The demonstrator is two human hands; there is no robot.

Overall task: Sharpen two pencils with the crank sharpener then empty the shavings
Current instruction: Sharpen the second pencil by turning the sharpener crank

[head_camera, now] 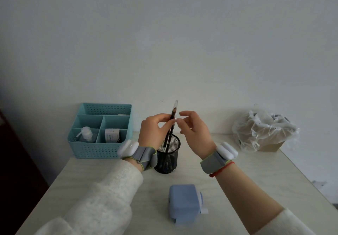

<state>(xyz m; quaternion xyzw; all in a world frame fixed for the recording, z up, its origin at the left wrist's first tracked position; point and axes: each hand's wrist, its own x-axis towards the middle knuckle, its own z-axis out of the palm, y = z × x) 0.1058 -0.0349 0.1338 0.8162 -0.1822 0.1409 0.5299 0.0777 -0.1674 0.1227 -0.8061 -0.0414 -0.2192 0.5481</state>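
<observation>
Single head view: looks forward-down, close over table (237,176), toward wall (164,33).

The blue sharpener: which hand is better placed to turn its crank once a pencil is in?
Probably the right. The white crank sticks out on the right side of the sharpener, and the right hand looks free and relaxed. The left hand grips the pencil above the mesh cup.

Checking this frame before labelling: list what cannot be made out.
Head view:
- Blue plastic crank sharpener: shavings hidden inside its body.
- Black mesh cup: pencil count blurred behind mesh and left hand.
- Right hand: contact with dark pencil unclear, too small.
- Crinkled clear plastic bag: contents obscured by folds.
</observation>
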